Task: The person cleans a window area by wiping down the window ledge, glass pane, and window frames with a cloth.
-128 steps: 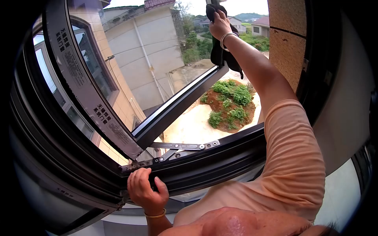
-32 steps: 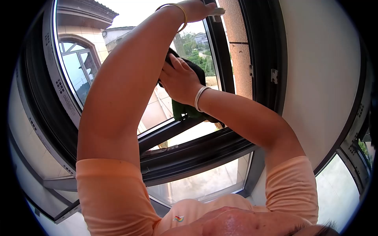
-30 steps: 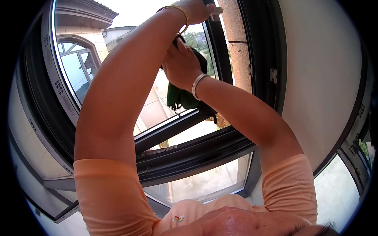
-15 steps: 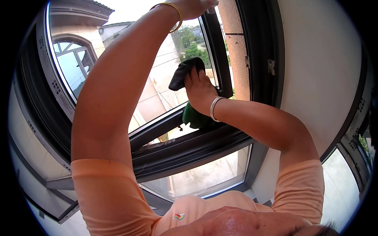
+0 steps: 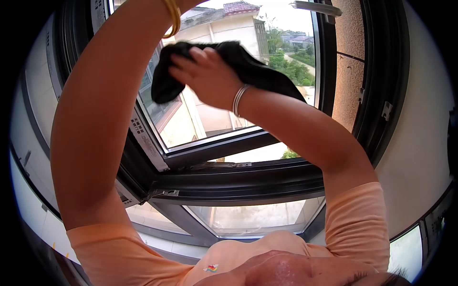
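Observation:
My right hand [image 5: 210, 78], with silver bangles at the wrist, grips a black cloth [image 5: 260, 69] against or just before the window pane [image 5: 241, 121]. Its fingers are bent into the bunched left part of the fabric, while the rest trails behind the wrist and forearm. I cannot tell whether the cloth touches the glass. My left arm [image 5: 100, 114] reaches up along the left, a gold bangle [image 5: 172, 19] near its wrist. The top edge cuts off that hand, and its fingers are out of sight. The dark window sash [image 5: 224, 145] stands open.
A grey window handle [image 5: 317, 8] juts from the sash at upper right. Metal hinge arms [image 5: 222, 165] lie along the lower frame. A lower fixed pane [image 5: 253, 217] sits beneath the dark sill frame [image 5: 238, 186]. A pale wall [image 5: 420, 119] borders the right side.
My right hand has moved left and up across the pane with the cloth, which is more spread out. My left hand has left the sash's upper right corner and passed beyond the top edge.

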